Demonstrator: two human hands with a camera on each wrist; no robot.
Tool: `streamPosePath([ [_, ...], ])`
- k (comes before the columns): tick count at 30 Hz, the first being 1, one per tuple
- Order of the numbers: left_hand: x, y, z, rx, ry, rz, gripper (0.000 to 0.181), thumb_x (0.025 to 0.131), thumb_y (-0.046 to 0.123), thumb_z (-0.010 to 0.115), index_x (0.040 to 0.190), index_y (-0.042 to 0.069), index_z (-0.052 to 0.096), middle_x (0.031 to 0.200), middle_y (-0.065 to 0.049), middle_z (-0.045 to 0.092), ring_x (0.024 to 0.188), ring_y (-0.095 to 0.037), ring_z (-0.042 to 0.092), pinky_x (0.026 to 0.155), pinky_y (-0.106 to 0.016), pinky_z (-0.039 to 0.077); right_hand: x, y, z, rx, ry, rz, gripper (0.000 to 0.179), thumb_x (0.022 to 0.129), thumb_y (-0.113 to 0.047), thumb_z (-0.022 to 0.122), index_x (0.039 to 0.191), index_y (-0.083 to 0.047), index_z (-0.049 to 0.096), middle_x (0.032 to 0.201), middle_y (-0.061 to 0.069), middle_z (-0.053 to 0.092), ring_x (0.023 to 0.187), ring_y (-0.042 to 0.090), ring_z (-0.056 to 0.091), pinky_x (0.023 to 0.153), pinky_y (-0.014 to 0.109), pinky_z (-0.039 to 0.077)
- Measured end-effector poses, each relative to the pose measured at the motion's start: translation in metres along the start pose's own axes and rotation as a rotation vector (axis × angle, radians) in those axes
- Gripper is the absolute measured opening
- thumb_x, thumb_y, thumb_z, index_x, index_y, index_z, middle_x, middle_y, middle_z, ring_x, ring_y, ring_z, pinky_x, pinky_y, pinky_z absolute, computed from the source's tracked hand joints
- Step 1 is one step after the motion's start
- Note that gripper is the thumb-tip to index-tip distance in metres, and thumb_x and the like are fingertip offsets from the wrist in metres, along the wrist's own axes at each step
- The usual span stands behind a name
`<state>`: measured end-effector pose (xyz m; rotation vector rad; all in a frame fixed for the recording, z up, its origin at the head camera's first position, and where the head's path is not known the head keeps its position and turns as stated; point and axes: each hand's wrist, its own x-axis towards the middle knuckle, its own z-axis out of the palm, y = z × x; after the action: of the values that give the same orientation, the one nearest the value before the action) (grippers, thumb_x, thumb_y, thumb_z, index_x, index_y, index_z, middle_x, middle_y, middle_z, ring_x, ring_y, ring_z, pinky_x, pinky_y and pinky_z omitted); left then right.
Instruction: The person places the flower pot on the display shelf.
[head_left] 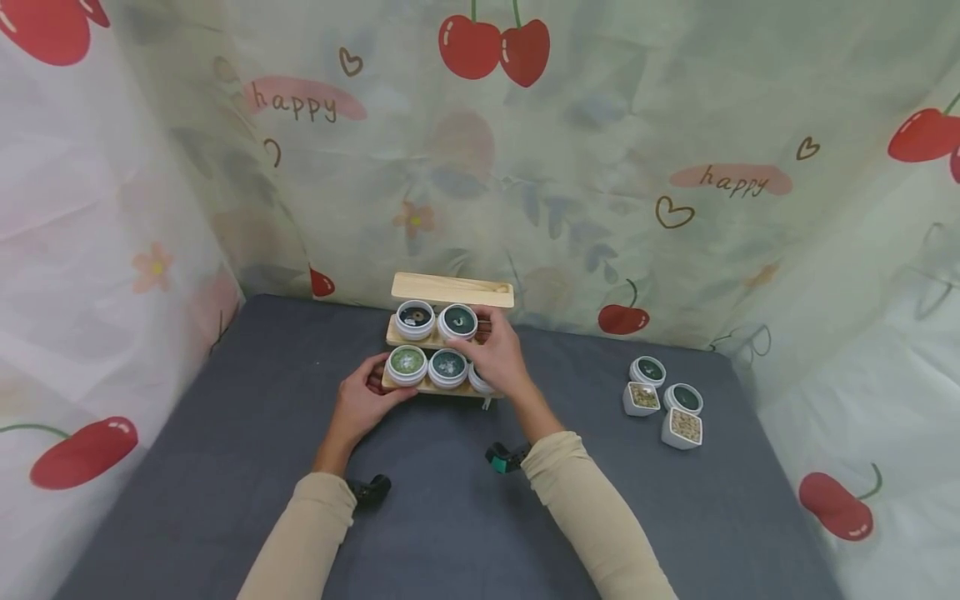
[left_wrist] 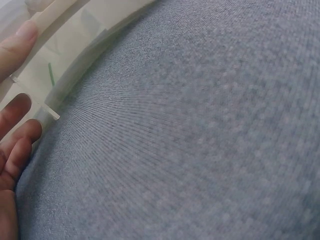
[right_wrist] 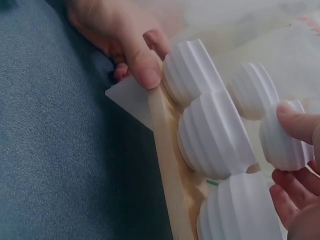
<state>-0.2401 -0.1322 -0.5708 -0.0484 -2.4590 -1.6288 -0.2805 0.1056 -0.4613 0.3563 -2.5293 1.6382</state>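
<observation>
A tiered stand with wooden shelves (head_left: 452, 289) and clear side pieces (left_wrist: 42, 75) stands toward the table's back. My left hand (head_left: 360, 402) holds the left end of its front shelf, thumb on the wooden edge (right_wrist: 161, 130) and fingers lower down. Between thumb and fingers of my right hand (head_left: 498, 352) is a ribbed white pot (right_wrist: 282, 140) with a dark green top, on the middle shelf. Left of that sits another white pot (head_left: 415, 318). On the front shelf are a light green-topped pot (head_left: 407, 362), a darker one (head_left: 448, 367) and a third partly behind my right hand.
To the right on the grey-covered table (head_left: 570, 500) are two round white pots (head_left: 648, 371) and two angular white pots (head_left: 682, 427) with pebbly tops. The stand's top shelf is bare. A printed cloth (head_left: 585, 150) hangs behind the table and along both sides.
</observation>
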Motion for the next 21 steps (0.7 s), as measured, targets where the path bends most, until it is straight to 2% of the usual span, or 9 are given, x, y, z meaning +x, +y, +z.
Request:
streamPosePath([
  [12, 0.0012, -0.0001, 0.0029, -0.007, 0.016, 0.023, 0.078, 0.071, 0.039, 0.095, 0.138, 0.017, 0.061, 0.102, -0.007, 0.071, 0.079, -0.013, 0.063, 0.070, -0.019, 0.050, 0.0064, -0.0029, -0.0034, -0.095, -0.095, 0.094, 0.067, 0.086, -0.026, 0.084, 0.141, -0.010, 0.050, 0.134, 0.016, 0.065, 0.125, 0.032, 0.064, 0.103, 0.046, 0.052],
  [21, 0.0003, -0.0021, 0.0027, -0.001, 0.017, 0.013, 0.079, 0.072, 0.041, 0.093, 0.139, 0.017, 0.060, 0.104, -0.007, 0.070, 0.081, -0.013, 0.063, 0.070, -0.020, 0.050, 0.0070, -0.0012, 0.0004, -0.109, -0.086, 0.050, 0.065, 0.086, -0.026, 0.084, 0.141, -0.011, 0.053, 0.134, 0.016, 0.065, 0.127, 0.030, 0.063, 0.107, 0.044, 0.051],
])
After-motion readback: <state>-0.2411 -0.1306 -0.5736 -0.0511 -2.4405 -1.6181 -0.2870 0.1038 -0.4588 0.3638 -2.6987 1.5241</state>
